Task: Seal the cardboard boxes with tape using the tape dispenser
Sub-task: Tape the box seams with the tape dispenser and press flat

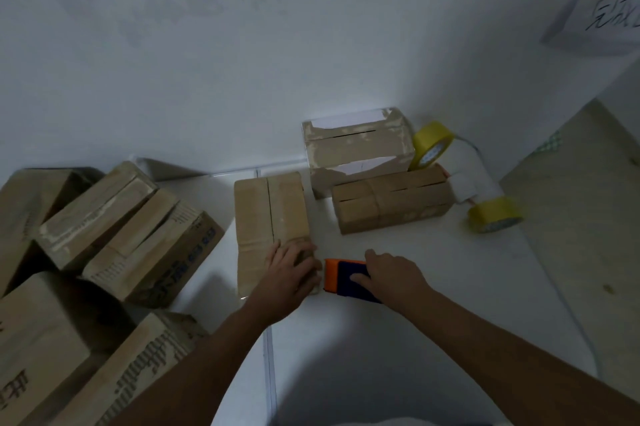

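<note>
Cardboard box (270,214) under left hand (289,275); right hand (393,275) grips tape dispenser (346,278)

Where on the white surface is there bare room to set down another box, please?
Bare surface lies right of the right hand and in front of the wrapped box, up to the tape roll. A narrow strip runs between the middle box and that box. The left is crowded with piled boxes.
</note>
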